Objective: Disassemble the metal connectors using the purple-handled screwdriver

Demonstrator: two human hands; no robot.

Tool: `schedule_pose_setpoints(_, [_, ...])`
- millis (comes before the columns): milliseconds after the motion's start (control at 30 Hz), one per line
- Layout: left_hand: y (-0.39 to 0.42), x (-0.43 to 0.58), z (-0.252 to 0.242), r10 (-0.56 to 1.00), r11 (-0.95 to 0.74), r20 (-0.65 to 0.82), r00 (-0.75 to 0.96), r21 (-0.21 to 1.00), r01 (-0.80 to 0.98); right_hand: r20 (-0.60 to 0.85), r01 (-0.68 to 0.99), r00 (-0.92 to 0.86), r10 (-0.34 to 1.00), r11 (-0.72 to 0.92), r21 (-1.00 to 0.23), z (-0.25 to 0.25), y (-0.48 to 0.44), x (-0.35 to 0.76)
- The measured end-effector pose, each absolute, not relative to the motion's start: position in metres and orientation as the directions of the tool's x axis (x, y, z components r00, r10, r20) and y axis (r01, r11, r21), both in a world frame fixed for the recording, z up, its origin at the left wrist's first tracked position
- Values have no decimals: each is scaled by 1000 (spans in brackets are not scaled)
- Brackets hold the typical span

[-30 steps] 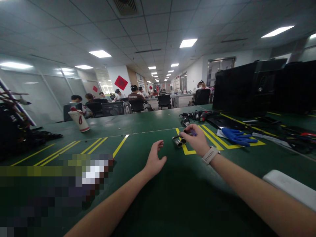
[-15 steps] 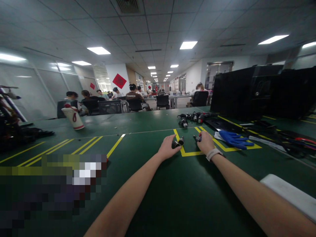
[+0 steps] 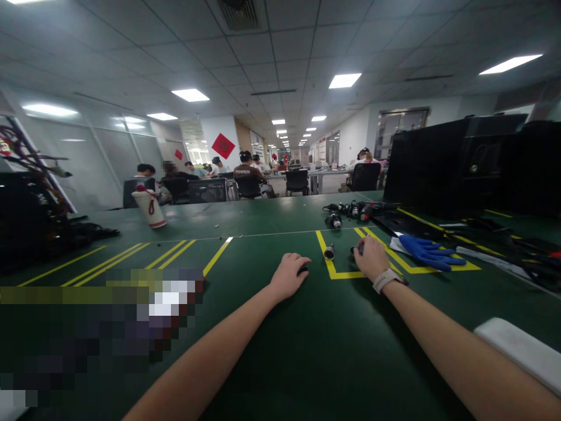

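My left hand (image 3: 290, 275) is low over the green table (image 3: 263, 339), its fingers curled round a small dark part (image 3: 302, 269) that is mostly hidden. A small metal cylinder (image 3: 329, 252) lies by the left yellow tape line (image 3: 323, 248), between my two hands. My right hand (image 3: 372, 257), with a light watch band at the wrist, has its fingers closed on a dark part (image 3: 357, 249) inside the taped area.
Beyond my hands lie metal parts with black cables (image 3: 336, 220). A blue glove (image 3: 427, 251) and black boxes (image 3: 456, 166) are at the right, with a white object (image 3: 517, 351) nearer. A white cup (image 3: 149, 207) stands far left. People sit in the background.
My left hand has moved left and nearer, away from the metal cylinder, with a dark part in its fingers. My right hand stays closed near the right tape. The view has turned slightly left.
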State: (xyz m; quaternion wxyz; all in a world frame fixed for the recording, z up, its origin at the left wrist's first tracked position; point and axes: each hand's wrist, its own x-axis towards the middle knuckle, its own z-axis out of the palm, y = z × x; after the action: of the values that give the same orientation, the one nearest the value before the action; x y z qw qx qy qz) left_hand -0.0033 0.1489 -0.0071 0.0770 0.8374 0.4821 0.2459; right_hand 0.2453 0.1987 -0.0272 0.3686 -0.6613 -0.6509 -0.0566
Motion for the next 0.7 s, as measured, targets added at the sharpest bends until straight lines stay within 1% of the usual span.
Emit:
schedule_pose_setpoints(200, [100,-29,-6,836,-538,334,436,336,773,593,856,117,796,222,-467,-23,191,239])
schedule_pose_setpoints(300, [78,-38,-4,840,-539,299,453,357,763,604,801,112,789,289,-525,-19,183,235])
schedule_pose_setpoints(400, [66,-42,-2,845,-533,293,447,407,741,607,711,117,786,361,-603,-12,171,225])
schedule_pose_setpoints(467, [65,-42,-1,862,-507,300,409,464,727,601,621,110,792,417,-663,-6,159,211])
schedule_pose_setpoints(567, [73,-42,-2,873,-485,349,341,543,686,578,421,57,814,505,-753,3,133,181])
schedule_pose_setpoints(633, [79,-43,-4,871,-483,398,290,580,656,572,279,-8,820,551,-786,8,113,160])
schedule_pose_setpoints(700, [83,-45,-6,878,-466,416,238,629,622,561,165,-72,824,565,-809,11,92,144])
